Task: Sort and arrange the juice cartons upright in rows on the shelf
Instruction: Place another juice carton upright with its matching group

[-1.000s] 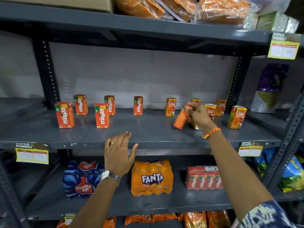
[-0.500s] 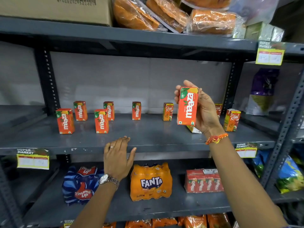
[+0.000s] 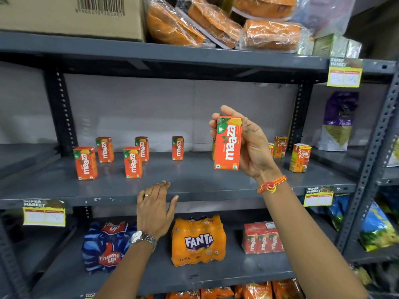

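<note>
Sorting looks partly done: five Maaza cartons (image 3: 132, 162) stand loosely spaced at the left of the grey shelf (image 3: 194, 180), Real cartons (image 3: 300, 158) at the right. The right hand (image 3: 252, 145) grips another Maaza carton (image 3: 228, 143) upright above the shelf. The left hand (image 3: 154, 209), fingers spread and empty, rests at the shelf's front edge.

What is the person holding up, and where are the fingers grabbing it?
The right hand holds a Maaza carton upright, its grip around the upper sides and back. The left hand holds nothing, resting at the shelf edge.
</note>
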### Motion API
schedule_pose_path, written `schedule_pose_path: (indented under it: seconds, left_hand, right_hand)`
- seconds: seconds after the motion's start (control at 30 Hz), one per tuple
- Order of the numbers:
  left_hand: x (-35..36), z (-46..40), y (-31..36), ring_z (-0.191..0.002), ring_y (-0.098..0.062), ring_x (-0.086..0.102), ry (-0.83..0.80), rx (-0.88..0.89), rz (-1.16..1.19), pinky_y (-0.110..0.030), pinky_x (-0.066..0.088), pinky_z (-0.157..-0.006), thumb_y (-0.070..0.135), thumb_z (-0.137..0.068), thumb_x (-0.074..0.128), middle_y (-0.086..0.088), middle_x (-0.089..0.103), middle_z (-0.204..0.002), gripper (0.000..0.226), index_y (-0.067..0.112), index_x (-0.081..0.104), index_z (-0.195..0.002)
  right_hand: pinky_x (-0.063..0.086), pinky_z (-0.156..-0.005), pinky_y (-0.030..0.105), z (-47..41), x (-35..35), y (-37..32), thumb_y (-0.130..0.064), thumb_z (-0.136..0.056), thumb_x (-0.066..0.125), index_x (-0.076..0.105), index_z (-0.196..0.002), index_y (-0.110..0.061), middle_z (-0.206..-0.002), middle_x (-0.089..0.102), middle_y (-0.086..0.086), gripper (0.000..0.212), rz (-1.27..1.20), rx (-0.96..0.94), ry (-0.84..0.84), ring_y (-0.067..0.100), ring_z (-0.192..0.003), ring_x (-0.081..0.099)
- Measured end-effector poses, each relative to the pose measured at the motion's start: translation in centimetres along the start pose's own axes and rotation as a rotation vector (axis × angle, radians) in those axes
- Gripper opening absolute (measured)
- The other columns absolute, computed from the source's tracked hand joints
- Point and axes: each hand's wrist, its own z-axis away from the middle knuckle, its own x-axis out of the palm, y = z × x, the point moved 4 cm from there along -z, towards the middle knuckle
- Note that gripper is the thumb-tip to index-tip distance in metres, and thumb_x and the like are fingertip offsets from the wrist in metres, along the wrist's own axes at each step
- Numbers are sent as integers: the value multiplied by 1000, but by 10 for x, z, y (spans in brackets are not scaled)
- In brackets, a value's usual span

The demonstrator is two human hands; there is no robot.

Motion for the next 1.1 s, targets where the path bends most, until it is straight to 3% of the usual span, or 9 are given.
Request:
schedule_pose_path:
  seconds: [0.1,0.2,0.47,0.57,0.67,0.73,0.8,0.83,1.1]
  left_hand:
    - [-2,0,0,-110,-23,61,-3,12,-10,-38,32,-97,48,-94,40,-1,65,-127,49,17,62,-126]
    - [-3,0,1,-111,-22,61,-14,20,3,-38,33,-97,48,-95,40,-1,65,-128,48,18,61,-126]
    - [-5,-1,-1,-117,-19,60,-63,36,9,-35,30,-99,49,-98,33,1,63,-132,50,20,60,-129]
    - [-4,-1,-1,-117,-17,60,-73,39,20,-34,29,-98,47,-98,35,2,63,-132,47,21,59,-128]
    - [-4,-2,-1,-118,-16,59,-77,24,16,-34,29,-99,46,-97,37,3,62,-133,45,22,59,-129]
    - [-4,-2,-1,-118,-16,59,-73,22,18,-34,28,-99,45,-97,39,4,63,-132,44,22,59,-128]
    - [-4,-2,-1,-118,-15,59,-75,24,18,-33,28,-100,45,-97,39,4,63,-132,44,22,59,-129]
    - [-4,-2,-1,-118,-15,59,-75,22,18,-33,28,-101,45,-97,39,4,62,-132,44,22,58,-129]
    - [-3,-1,0,-118,-17,59,-42,10,20,-34,29,-100,43,-97,39,3,63,-131,42,21,59,-127]
  right_hand:
    - [38,-107,48,-9,-11,18,-15,-105,32,50,-137,-1,-126,64,16,39,60,81,61,32,-118,59]
    - [51,-95,35,-25,-16,39,-17,-103,36,53,-134,-4,-125,65,12,38,143,176,75,31,-121,57]
    - [55,-87,38,-67,-31,124,-8,-100,38,58,-128,-1,-117,67,12,35,258,438,157,24,-100,65]
    - [58,-70,27,-77,-26,146,0,-100,31,80,-75,-18,-80,76,-3,58,200,440,118,9,-69,70]
    - [48,-57,16,-63,4,141,-28,-98,53,62,-32,-14,-34,57,-8,68,150,467,41,-7,-37,56]
    - [47,-62,13,-69,-11,159,-31,-89,66,68,-70,7,-46,67,11,42,119,432,39,-10,-62,66]
    - [49,-98,28,-78,-23,176,-21,-87,65,55,-128,6,-117,68,25,50,87,423,15,20,-118,59]
    - [43,-107,38,-84,-29,183,-22,-83,67,48,-138,1,-136,57,23,62,101,405,14,29,-128,50]
    - [39,-99,36,-82,-39,171,-18,-96,47,55,-133,-7,-125,64,6,39,168,405,90,24,-120,54]
